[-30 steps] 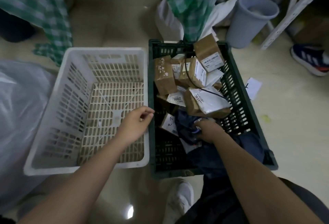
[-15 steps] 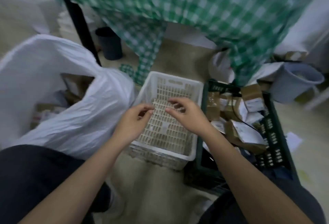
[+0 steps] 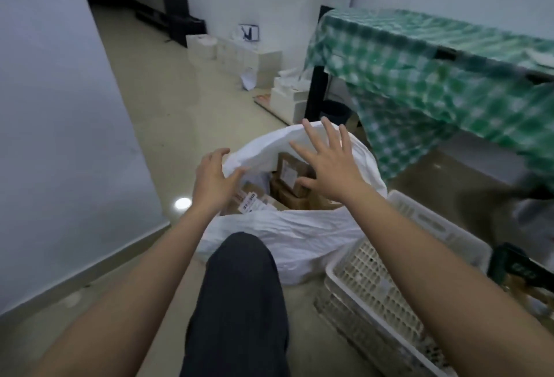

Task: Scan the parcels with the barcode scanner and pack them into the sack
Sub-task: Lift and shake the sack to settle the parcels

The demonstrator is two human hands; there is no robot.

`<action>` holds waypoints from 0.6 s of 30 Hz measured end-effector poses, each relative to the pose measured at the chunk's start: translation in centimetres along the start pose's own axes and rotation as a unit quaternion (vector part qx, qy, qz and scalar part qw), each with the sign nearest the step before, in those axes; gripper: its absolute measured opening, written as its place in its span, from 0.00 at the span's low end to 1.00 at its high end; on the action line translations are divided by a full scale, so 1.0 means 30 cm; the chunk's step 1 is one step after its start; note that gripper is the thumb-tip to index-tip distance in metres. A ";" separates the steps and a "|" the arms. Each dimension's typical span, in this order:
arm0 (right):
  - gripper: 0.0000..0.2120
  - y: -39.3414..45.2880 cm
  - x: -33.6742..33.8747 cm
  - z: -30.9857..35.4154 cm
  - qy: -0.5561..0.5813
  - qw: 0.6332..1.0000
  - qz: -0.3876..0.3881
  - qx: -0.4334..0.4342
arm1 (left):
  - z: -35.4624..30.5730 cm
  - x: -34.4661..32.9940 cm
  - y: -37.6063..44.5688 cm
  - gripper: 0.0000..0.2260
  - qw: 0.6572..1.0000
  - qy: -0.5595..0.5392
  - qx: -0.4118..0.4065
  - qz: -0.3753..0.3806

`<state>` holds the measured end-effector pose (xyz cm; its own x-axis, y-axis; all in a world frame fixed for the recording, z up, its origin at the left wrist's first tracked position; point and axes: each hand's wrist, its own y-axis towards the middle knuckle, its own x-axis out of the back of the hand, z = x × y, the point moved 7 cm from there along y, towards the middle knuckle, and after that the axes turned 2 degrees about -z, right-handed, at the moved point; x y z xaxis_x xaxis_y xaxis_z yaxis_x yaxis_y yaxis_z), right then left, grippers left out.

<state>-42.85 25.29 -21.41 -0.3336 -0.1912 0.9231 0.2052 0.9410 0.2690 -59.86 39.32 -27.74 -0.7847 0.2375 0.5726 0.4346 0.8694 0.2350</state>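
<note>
Neither hand grips anything: the left hand (image 3: pixel 211 177) has its fingers loosely spread at the near-left rim of the white sack (image 3: pixel 287 226), and the right hand (image 3: pixel 326 163) is splayed flat over the sack's open mouth. Brown parcels (image 3: pixel 292 175) lie inside the sack. A white crate (image 3: pixel 386 283) stands just beside it, below a green checked tablecloth (image 3: pixel 434 76).

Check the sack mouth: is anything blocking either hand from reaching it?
Nothing visible does. The left hand is at the sack rim's left edge; the right hand hovers spread over the open mouth, parcels below.
</note>
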 end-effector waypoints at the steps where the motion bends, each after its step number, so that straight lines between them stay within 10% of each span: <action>1: 0.36 0.044 -0.007 0.010 -0.038 0.999 -0.009 0.016 | 0.034 -0.004 0.040 0.26 1.000 0.015 0.008 0.008; 10: 0.13 0.372 -0.132 -0.018 -0.062 0.991 0.064 0.103 | 0.119 -0.157 0.301 0.05 0.987 0.126 -0.015 0.096; 15: 0.14 0.515 -0.130 -0.244 0.131 0.983 -0.073 -0.105 | -0.007 -0.271 0.422 0.35 0.969 0.158 -0.029 0.190; 18: 0.14 0.603 -0.107 -0.336 0.188 0.962 -0.117 -0.163 | -0.055 -0.322 0.515 0.17 0.963 0.224 -0.047 0.140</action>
<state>-28.77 40.11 -16.75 -0.0632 -0.5325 0.8441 0.4622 0.7340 0.4976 -44.83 49.73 -28.35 -0.3711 0.2282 0.9001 0.6568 0.7497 0.0807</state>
